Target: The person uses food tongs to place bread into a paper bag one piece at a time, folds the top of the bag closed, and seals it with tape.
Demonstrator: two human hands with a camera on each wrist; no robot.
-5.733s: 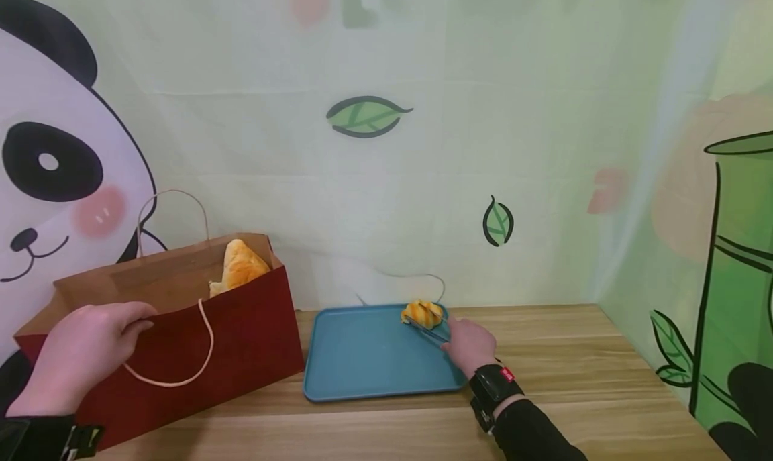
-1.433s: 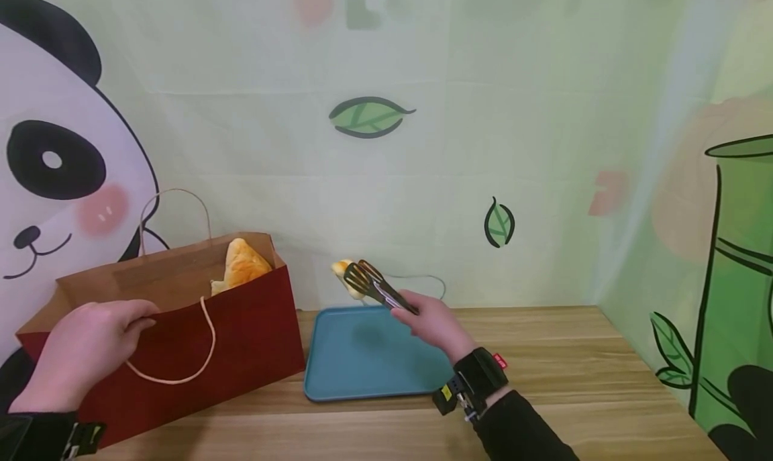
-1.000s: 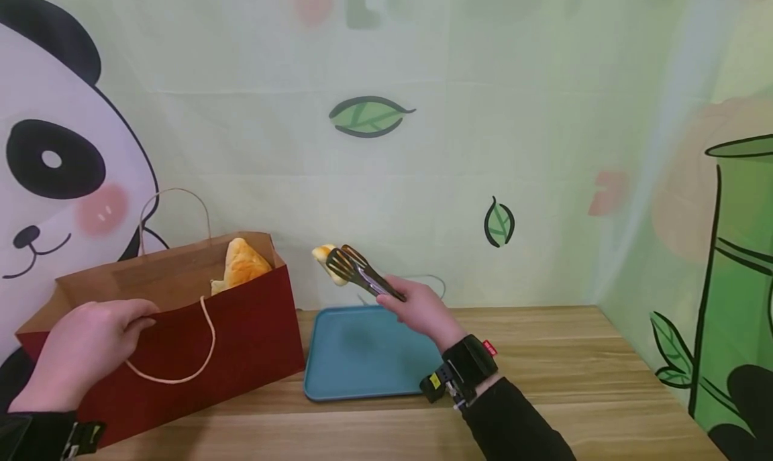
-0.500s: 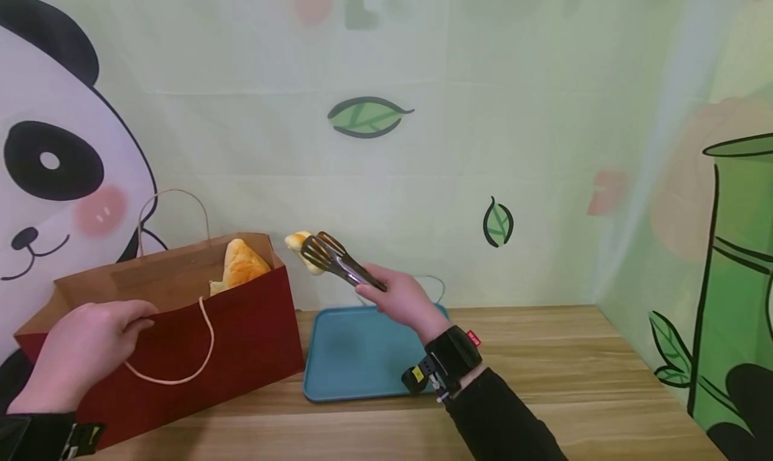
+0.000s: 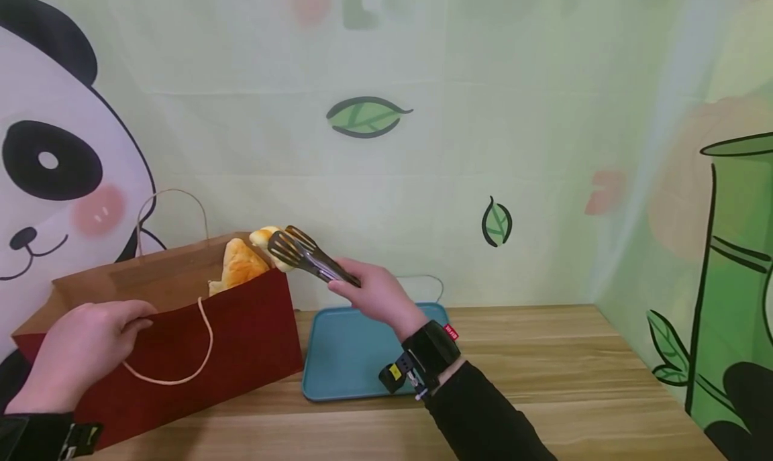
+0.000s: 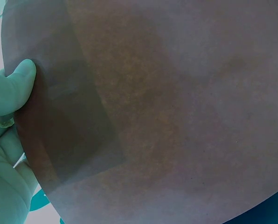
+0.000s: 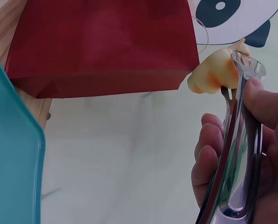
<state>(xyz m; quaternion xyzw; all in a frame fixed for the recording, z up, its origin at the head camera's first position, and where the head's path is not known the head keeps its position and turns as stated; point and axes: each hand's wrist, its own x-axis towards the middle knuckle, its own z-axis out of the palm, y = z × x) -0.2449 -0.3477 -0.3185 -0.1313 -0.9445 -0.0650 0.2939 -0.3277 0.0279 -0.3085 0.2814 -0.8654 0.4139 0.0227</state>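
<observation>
With thumb and fingers, my left hand pinches the near rim of a dark red paper bag; the left wrist view shows the thumb on the bag's brown paper. A golden bread piece pokes out at the bag's right end. My right hand grips metal tongs, their slotted ends clamped on a small bread roll. In the head view this roll overlaps the bag's right upper corner, beside the other bread. The right wrist view has the roll at the bag's edge. The bag's bottom is hidden.
A blue tray lies on the wooden table, right of the bag, under my right forearm. The bag's front string handle hangs down; the rear handle stands up. A printed cloth backs the table.
The roll was picked off the tray with the tongs, lifted, and carried left to the bag's right corner. My left hand has stayed on the bag's rim.
</observation>
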